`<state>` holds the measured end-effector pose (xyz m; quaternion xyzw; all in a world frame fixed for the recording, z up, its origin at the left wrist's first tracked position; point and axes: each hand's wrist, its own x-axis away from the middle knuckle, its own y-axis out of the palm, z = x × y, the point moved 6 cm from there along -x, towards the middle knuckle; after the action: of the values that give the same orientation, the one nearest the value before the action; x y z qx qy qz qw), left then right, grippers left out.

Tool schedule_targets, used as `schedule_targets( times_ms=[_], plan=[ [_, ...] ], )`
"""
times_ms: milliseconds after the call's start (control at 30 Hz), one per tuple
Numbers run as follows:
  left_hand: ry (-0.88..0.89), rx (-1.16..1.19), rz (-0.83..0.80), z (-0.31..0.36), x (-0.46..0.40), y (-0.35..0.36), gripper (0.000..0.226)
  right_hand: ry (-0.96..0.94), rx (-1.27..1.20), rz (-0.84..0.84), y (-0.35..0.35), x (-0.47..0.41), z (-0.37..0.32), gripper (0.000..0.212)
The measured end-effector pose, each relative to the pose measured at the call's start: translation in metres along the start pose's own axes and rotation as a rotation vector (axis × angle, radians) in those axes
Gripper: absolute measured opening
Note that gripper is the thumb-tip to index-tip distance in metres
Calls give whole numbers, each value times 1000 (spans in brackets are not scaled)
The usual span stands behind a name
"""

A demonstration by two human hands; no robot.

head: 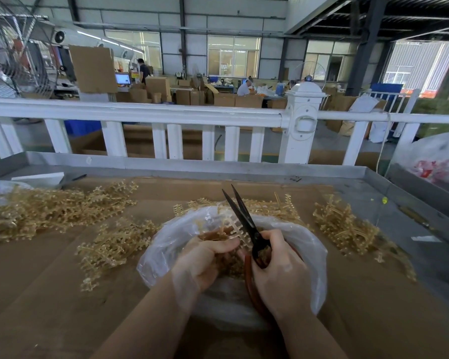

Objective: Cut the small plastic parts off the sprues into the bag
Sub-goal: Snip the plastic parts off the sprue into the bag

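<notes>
Cardboard-covered table (49,294) strewn with sprues (62,211); white railing (140,114) behind.

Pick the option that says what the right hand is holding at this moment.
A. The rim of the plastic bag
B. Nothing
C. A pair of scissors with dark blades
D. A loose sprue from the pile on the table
C: the right hand grips the handles of the scissors, whose dark blades stand slightly apart over the bag.
</notes>
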<state>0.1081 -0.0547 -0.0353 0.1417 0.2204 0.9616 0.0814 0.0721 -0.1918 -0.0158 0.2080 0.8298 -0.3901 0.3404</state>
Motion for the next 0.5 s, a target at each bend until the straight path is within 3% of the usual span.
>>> schedule_targets(
  times_ms=[67, 167, 500],
  plan=[
    [31, 59, 77, 2, -3, -4, 43, 5, -13, -3, 1, 0, 0, 37],
    [97, 102, 166, 7, -4, -9, 15, 13, -16, -24, 1, 0, 0, 36],
    [179, 151, 301, 15, -2, -31, 41, 12, -20, -41, 0, 0, -3, 36]
  ],
)
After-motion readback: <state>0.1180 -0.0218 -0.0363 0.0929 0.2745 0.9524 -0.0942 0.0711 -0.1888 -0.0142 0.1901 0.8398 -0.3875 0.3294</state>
